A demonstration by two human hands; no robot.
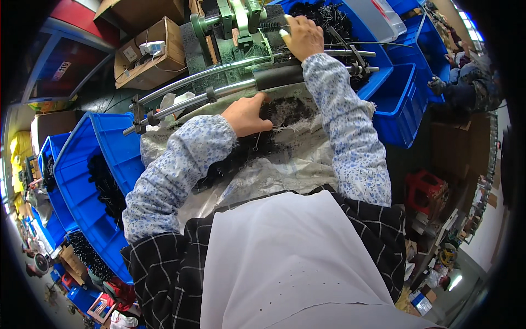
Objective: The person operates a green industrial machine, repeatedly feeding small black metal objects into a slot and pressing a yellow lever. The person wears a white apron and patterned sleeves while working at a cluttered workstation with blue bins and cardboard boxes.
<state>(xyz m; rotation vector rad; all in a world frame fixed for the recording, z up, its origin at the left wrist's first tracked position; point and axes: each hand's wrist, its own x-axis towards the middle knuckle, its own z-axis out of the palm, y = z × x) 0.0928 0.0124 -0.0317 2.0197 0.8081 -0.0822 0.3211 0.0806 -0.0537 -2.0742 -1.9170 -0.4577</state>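
My left hand (246,116) is curled above the cloth over my lap, its thumb and forefinger apart. Between and under them is a small black wire brush (267,113), whose thin stem ends in a loop below the thumb. Farther off, my right hand (304,38) reaches over two metal rails to the green machine (241,24). Thumb and forefinger there pinch another black-bristled wire brush (273,26), which points left at the machine's rollers. Its far end is hard to make out.
Two curved metal rails (189,101) cross in front of the machine. Black bristle scraps lie on the whitish cloth (274,175). Blue bins stand at left (82,181) and right (402,109), some with black brushes. A cardboard box (156,60) sits behind the rails. Another person (466,82) is at far right.
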